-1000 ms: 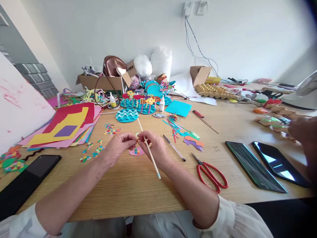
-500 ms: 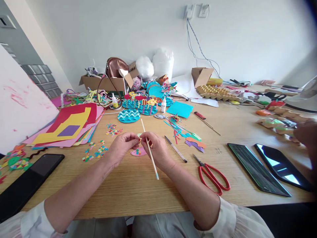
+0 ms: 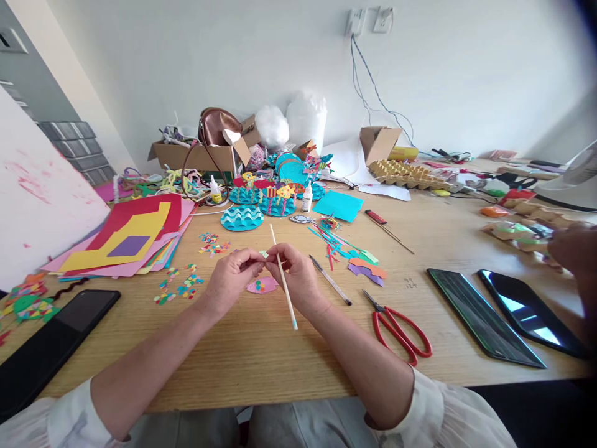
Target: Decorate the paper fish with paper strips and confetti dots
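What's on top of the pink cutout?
On the pink cutout: small coloured dots. The right hand seems to cover its right end; anything there can't be seen.

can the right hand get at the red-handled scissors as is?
Probably yes: the red-handled scissors lie uncovered, close beside the right forearm. The right hand holds a pale stick, though, so it would likely need to free its grip first.
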`<state>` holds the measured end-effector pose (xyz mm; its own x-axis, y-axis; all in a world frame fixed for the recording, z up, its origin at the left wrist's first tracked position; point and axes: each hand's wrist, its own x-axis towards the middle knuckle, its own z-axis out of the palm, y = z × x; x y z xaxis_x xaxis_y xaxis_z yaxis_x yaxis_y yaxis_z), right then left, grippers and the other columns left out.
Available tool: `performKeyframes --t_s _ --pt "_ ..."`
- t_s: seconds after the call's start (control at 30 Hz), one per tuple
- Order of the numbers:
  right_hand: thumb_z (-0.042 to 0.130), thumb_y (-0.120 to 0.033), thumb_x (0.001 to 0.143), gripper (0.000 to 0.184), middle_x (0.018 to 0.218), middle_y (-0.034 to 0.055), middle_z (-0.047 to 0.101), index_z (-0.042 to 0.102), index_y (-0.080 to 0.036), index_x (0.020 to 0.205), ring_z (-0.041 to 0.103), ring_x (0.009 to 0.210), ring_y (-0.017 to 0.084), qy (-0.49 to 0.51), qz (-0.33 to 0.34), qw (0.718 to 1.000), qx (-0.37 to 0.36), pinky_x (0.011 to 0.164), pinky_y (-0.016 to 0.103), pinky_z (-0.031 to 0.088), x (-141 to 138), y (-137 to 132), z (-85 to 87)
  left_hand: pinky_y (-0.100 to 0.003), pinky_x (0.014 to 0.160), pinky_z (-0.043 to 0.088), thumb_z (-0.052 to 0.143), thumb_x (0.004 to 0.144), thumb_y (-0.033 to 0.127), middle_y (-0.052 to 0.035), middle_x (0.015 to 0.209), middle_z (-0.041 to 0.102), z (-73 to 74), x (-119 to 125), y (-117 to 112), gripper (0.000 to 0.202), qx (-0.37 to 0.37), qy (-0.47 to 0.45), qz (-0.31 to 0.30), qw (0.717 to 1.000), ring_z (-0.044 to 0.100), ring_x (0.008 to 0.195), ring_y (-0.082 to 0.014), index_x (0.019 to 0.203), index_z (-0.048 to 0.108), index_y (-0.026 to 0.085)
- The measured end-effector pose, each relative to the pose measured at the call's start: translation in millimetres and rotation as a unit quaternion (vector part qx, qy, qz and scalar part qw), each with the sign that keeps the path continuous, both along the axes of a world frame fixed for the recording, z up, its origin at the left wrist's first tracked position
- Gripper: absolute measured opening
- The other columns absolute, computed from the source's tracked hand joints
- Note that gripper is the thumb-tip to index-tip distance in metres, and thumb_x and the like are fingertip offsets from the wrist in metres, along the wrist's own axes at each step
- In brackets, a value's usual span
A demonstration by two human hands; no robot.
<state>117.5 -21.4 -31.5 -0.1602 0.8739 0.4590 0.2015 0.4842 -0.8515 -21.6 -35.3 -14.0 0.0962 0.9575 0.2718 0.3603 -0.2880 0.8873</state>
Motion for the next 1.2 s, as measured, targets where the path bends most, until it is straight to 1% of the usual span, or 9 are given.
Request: performKeyframes --t_s 0.13,0.27,0.43,0.53,0.63,0.7,0.8,0.97,1.2 --pt "0.057 -0.021 0.068 0.010 0.068 -0.0019 0.059 0.053 -0.020 0.077 0.054 0.059 0.010 0.027 0.002 0.999 -0.026 0.053 0.021 0.042 0 1 0.2 -0.025 0.066 0.043 0.055 0.073 0.021 -0.0004 0.072 0.064 1.7 1 -2 0.010 0.074 0.071 0.020 0.995 0.056 0.068 -0.0147 0.076 0.064 0.020" --pt "0.057 -0.021 0.067 0.010 0.066 -0.0025 0.057 0.053 -0.019 0.076 0.052 0.057 0.010 0.042 0.003 0.998 -0.037 0.053 0.021 0.042 0 2 -0.2 -0.026 0.070 0.043 0.055 0.074 0.020 -0.0016 0.077 0.065 2.6 3 -2 0.010 0.099 0.087 0.020 0.991 0.058 0.072 -0.0157 0.078 0.064 0.020" --pt "0.054 -0.020 0.068 0.007 0.062 -0.0041 0.054 0.052 -0.020 0.075 0.050 0.054 0.009 0.031 -0.003 0.999 -0.029 0.050 0.020 0.040 -1 2 1.3 -0.024 0.067 0.045 0.055 0.074 0.022 -0.0005 0.075 0.063 0.6 5 -1 0.008 0.057 0.036 -0.001 0.998 0.058 0.070 -0.0145 0.080 0.059 0.019" --pt "0.052 -0.019 0.068 0.007 0.062 -0.0040 0.054 0.053 -0.020 0.075 0.050 0.053 0.009 0.018 -0.006 1.000 -0.020 0.049 0.020 0.040 -1 0 3.1 -0.025 0.070 0.047 0.057 0.072 0.023 -0.0003 0.078 0.063 -2.8 5 1 0.014 0.037 -0.006 -0.013 0.999 0.060 0.073 -0.0147 0.085 0.056 0.020" --pt "0.051 -0.018 0.069 0.007 0.062 -0.0038 0.054 0.053 -0.020 0.075 0.050 0.053 0.009 0.008 -0.012 1.000 -0.008 0.049 0.019 0.040 0 0 4.1 -0.027 0.071 0.047 0.056 0.073 0.024 -0.0012 0.079 0.063 -4.3 2 3 0.019 0.028 -0.002 -0.018 0.999 0.060 0.075 -0.0152 0.091 0.058 0.019" --pt "0.051 -0.018 0.070 0.006 0.063 -0.0036 0.054 0.053 -0.020 0.076 0.049 0.053 0.008 -0.002 -0.019 1.000 0.005 0.049 0.019 0.039 1 0 3.8 -0.027 0.071 0.047 0.054 0.075 0.025 -0.0027 0.081 0.063 -2.9 0 3 0.019 0.027 0.023 -0.015 0.999 0.059 0.075 -0.0158 0.092 0.060 0.018" --pt "0.050 -0.019 0.072 0.005 0.064 -0.0034 0.056 0.053 -0.020 0.077 0.049 0.053 0.008 -0.021 -0.029 0.999 0.025 0.050 0.019 0.039 3 1 2.4 -0.027 0.068 0.045 0.053 0.076 0.024 -0.0037 0.080 0.063 1.2 -3 2 0.016 0.048 0.073 -0.005 0.996 0.057 0.074 -0.0163 0.087 0.063 0.018" --pt "0.049 -0.019 0.073 0.007 0.065 -0.0031 0.057 0.053 -0.020 0.079 0.049 0.054 0.008 -0.064 -0.024 0.996 0.057 0.052 0.020 0.040 4 2 -0.6 -0.025 0.063 0.041 0.054 0.075 0.022 -0.0022 0.072 0.058 4.2 -5 6 0.011 0.100 0.120 -0.014 0.988 0.054 0.068 -0.0148 0.077 0.064 0.019" --pt "0.048 -0.019 0.074 0.008 0.067 -0.0028 0.057 0.053 -0.020 0.081 0.049 0.054 0.008 -0.068 -0.020 0.996 0.061 0.052 0.020 0.041 3 2 -1.6 -0.023 0.060 0.038 0.053 0.075 0.020 0.0002 0.068 0.054 0.7 -7 10 0.009 0.110 0.143 -0.019 0.983 0.051 0.064 -0.0128 0.070 0.060 0.019"
